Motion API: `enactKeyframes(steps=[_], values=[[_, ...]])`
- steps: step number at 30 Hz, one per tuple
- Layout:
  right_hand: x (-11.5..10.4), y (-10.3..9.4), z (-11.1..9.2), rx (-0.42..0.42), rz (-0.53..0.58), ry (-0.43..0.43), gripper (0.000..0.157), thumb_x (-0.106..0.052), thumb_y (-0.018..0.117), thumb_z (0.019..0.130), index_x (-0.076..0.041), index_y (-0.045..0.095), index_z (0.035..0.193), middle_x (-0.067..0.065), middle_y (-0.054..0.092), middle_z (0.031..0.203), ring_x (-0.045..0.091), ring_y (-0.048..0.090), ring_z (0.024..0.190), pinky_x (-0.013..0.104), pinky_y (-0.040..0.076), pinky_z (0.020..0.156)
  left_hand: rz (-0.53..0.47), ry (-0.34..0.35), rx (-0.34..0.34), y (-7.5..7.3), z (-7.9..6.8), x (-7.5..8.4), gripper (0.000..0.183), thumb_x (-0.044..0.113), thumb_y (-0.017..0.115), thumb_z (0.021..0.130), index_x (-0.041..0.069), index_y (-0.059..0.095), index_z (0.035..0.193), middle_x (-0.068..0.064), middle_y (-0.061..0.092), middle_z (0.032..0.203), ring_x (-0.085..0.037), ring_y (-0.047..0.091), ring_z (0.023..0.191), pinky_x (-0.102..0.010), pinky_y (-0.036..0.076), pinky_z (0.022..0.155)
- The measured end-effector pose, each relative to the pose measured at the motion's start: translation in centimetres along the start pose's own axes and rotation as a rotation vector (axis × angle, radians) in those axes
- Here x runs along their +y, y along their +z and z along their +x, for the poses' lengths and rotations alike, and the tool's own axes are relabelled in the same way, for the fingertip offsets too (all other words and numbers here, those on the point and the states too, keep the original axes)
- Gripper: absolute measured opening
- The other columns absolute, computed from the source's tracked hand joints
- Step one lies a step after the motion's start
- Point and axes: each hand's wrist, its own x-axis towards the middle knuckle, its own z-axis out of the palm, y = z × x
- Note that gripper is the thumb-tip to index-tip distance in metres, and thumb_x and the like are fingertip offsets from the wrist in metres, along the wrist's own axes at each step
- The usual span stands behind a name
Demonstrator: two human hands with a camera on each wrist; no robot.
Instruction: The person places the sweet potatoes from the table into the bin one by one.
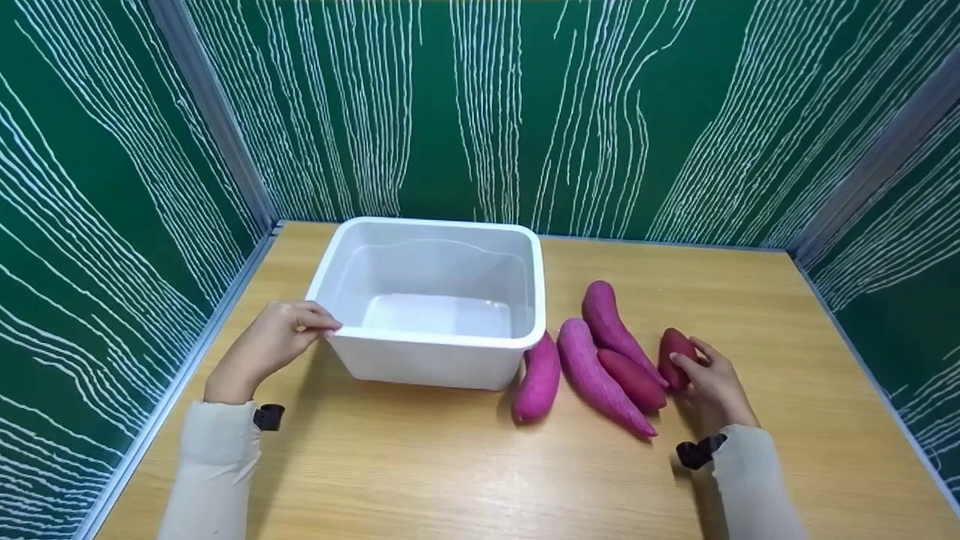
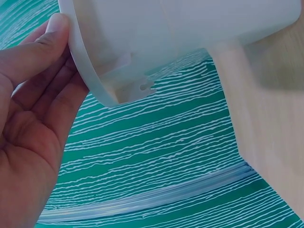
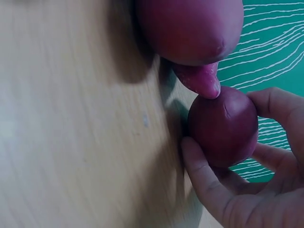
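At the near left corner of an upright, empty white plastic bin [image 1: 427,360], my left hand [image 1: 281,337] pinches the rim. The left wrist view has the thumb [image 2: 56,31] on the rim's outer face and the fingers curled beneath its lip. My right hand [image 1: 716,379] grips a small dark red sweet potato [image 1: 675,356] between thumb and fingers, at the right end of a group. In the right wrist view that sweet potato [image 3: 223,126] touches or nearly touches the tip of a long purple one [image 3: 202,78]. Whether it is off the table cannot be told.
Left of the held one lie a short dark red sweet potato [image 1: 634,379] and two long purple ones [image 1: 596,375]. Another purple sweet potato [image 1: 538,382] lies against the bin's right side. Green walls with white lines [image 1: 427,112] enclose the wooden table [image 1: 450,465] at back and sides.
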Motion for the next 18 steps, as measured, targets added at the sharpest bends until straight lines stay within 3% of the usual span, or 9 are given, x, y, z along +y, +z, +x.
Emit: enactKeyframes(steps=[6, 11, 18], values=[[-0.08, 0.18, 0.14, -0.013, 0.015, -0.025, 0.076, -0.03, 0.051, 0.098, -0.01, 0.004, 0.155, 0.032, 0.01, 0.156, 0.038, 0.034, 0.132, 0.021, 0.055, 0.08, -0.004, -0.013, 0.0, 0.04, -0.03, -0.13, 0.021, -0.004, 0.066, 0.086, 0.007, 0.076, 0.101, -0.011, 0.072, 0.106, -0.034, 0.065, 0.108, -0.048, 0.052, 0.094], [-0.19, 0.15, 0.27, -0.003, -0.037, -0.037, 0.073, -0.028, 0.05, 0.099, -0.008, 0.006, 0.154, 0.034, 0.014, 0.154, 0.038, 0.039, 0.128, 0.021, 0.056, 0.077, -0.005, -0.009, 0.005, 0.03, -0.06, -0.18, 0.02, -0.003, 0.066, 0.086, 0.006, 0.076, 0.101, -0.011, 0.073, 0.106, -0.033, 0.065, 0.107, -0.048, 0.052, 0.094], [-0.22, 0.04, 0.19, 0.004, 0.017, -0.051, 0.073, -0.023, 0.051, 0.098, -0.007, 0.007, 0.154, 0.032, 0.015, 0.154, 0.037, 0.038, 0.129, 0.021, 0.056, 0.078, -0.012, -0.02, 0.002, 0.11, 0.0, -0.12, 0.021, -0.003, 0.066, 0.086, 0.007, 0.076, 0.101, -0.011, 0.072, 0.107, -0.034, 0.065, 0.108, -0.049, 0.052, 0.094]])
